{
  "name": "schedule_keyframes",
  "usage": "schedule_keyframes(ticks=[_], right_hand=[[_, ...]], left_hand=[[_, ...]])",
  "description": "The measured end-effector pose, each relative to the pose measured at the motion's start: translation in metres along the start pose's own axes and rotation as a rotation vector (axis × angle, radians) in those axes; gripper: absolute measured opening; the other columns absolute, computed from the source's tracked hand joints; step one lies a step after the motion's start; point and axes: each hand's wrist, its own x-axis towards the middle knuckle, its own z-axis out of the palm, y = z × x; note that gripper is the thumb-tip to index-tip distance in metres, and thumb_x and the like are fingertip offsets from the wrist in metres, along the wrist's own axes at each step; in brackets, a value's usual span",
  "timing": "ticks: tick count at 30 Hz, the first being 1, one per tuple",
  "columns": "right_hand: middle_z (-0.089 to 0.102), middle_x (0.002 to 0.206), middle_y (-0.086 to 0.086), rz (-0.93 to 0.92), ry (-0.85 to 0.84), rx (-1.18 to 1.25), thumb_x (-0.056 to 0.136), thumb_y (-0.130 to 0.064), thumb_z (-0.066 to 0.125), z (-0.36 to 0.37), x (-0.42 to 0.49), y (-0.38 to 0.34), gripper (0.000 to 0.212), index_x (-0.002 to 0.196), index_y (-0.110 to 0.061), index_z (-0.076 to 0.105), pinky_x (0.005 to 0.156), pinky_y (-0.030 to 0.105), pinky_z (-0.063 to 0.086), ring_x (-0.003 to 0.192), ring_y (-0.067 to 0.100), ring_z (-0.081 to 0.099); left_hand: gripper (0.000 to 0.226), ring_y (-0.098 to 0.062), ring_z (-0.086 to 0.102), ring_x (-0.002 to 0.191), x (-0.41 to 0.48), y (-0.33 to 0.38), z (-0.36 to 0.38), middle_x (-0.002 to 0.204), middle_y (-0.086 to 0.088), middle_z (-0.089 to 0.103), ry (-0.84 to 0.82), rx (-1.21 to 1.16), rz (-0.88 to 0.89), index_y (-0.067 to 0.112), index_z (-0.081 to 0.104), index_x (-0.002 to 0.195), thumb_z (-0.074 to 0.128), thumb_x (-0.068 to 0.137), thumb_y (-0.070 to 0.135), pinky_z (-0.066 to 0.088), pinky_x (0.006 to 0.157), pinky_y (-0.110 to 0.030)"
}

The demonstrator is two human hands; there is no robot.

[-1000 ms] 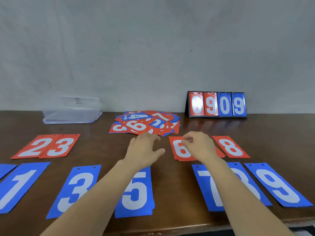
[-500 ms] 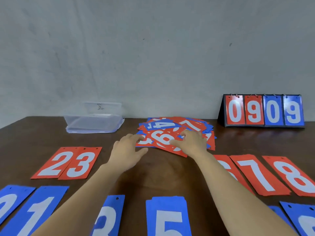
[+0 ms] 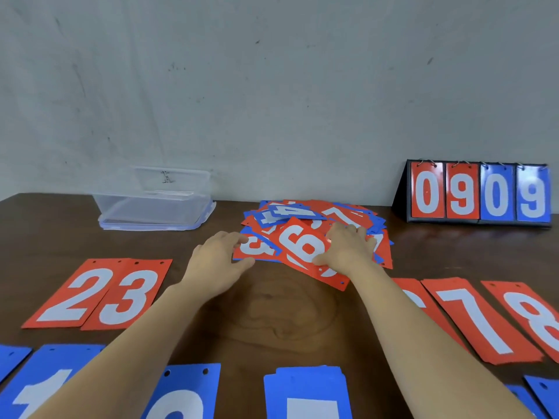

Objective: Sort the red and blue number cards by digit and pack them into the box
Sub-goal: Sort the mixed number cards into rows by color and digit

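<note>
While under right hand (image 3: 351, 249), card (image 3: 302, 249) diagonal

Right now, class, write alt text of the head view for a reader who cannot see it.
A left hand and right hand touch a jumbled pile of red and blue number cards in the middle. Nearer the camera lie rows of sorted cards; a clear box stands far left, a scoreboard far right.

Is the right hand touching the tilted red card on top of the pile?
Touching. Head view: right hand lies on the tilted red card, thumb across its face.
</note>
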Motion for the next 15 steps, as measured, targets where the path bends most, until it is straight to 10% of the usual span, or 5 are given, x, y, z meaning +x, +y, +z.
schedule_keyframes(ticks=[3,6,10,15], right_hand=[[0.055,0.107,-0.001,-0.053,0.146,0.037,0.086,-0.033,0.066,0.001,-0.009,0.019,0.015,0.097,-0.026,0.059,0.099,0.04,0.03,0.12,0.024,0.043],[0.055,0.083,-0.007,-0.037,0.108,0.263,0.09,-0.029,0.062,-0.003,-0.016,0.038,0.025,0.068,-0.027,0.05,0.098,0.04,0.031,0.1,0.021,0.053],[0.071,0.09,0.01,0.014,0.003,0.94,0.086,-0.007,0.067,-0.02,-0.02,0.057,0.005,0.084,-0.011,0.069,0.094,0.048,0.05,0.097,0.033,0.067],[0.071,0.086,0.006,0.013,-0.016,1.171,0.09,-0.011,0.065,-0.039,-0.02,0.072,0.008,0.083,-0.008,0.065,0.07,0.027,0.058,0.077,0.018,0.069]], left_hand=[[0.047,-0.014,0.058,0.113,0.0,0.009,0.003,0.129,0.004,0.057,0.008,-0.003,0.011,0.027,0.055,0.131,0.067,0.088,0.043,0.048,0.1,-0.043],[0.045,-0.013,0.057,0.111,0.001,0.02,0.006,0.128,0.003,0.057,0.019,-0.008,0.015,0.025,0.056,0.129,0.066,0.089,0.041,0.047,0.1,-0.042],[0.048,-0.013,0.057,0.112,0.006,0.032,0.008,0.131,0.002,0.057,0.04,-0.034,0.02,0.025,0.056,0.13,0.069,0.087,0.042,0.047,0.102,-0.043],[0.05,-0.017,0.057,0.115,0.009,0.043,0.009,0.134,-0.001,0.056,0.087,-0.092,0.006,0.023,0.056,0.131,0.07,0.086,0.039,0.05,0.099,-0.041]])
